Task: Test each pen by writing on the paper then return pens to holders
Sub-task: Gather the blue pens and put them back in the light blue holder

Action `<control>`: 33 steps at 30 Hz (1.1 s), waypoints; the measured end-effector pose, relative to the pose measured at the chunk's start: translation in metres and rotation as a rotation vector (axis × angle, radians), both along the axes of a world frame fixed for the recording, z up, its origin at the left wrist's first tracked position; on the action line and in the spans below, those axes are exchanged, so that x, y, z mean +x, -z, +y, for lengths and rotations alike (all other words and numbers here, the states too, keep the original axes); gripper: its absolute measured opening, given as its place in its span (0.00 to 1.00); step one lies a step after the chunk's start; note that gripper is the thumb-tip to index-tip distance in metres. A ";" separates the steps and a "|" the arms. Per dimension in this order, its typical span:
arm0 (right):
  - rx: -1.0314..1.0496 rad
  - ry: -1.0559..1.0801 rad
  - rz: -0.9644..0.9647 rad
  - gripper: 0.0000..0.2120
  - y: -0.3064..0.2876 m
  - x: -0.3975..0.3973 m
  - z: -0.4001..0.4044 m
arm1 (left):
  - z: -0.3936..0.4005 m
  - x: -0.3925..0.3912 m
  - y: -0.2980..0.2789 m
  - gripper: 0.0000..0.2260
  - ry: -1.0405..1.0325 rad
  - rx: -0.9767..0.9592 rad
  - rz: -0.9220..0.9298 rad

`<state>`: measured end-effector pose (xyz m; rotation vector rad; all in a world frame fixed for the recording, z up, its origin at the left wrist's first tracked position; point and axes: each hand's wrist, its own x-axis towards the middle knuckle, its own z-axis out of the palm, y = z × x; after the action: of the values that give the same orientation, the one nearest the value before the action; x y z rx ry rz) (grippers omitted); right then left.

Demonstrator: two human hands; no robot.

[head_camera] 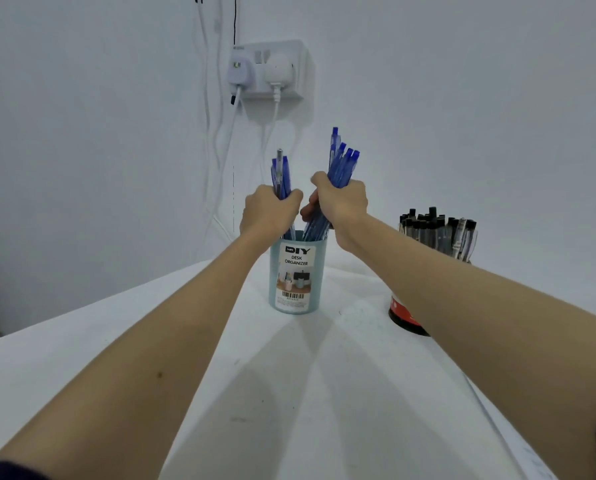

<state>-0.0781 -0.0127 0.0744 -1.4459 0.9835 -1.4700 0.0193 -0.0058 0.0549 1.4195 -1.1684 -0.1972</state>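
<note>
Two fists, left hand (268, 209), right hand (341, 199), gripping blue pens (341, 164)

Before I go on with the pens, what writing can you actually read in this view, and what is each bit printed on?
"DIY" - top of the label on the light blue pen holder.
"DESK ORGANIZER" - same label, just below.
Small logo left of "DIY", barcode digits and fine print at the label's foot: too small to read.
Red-and-black holder on the right: no legible text; an arm hides most of it.
Wall socket: marking too blurred to read.
</note>
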 end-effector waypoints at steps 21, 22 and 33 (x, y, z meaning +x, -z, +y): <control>0.052 0.044 0.121 0.08 0.018 0.011 0.005 | 0.003 0.002 0.017 0.13 0.182 0.179 0.276; 0.056 0.043 0.098 0.08 0.018 0.011 0.006 | 0.004 0.000 0.018 0.15 0.201 0.167 0.311; 0.136 0.055 -0.074 0.16 0.022 0.002 0.013 | 0.010 -0.014 0.022 0.22 0.294 0.036 0.768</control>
<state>-0.0762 0.0004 0.0523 -1.2673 1.0638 -1.4562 0.0056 0.0038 0.0330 1.0361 -0.7162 -0.8884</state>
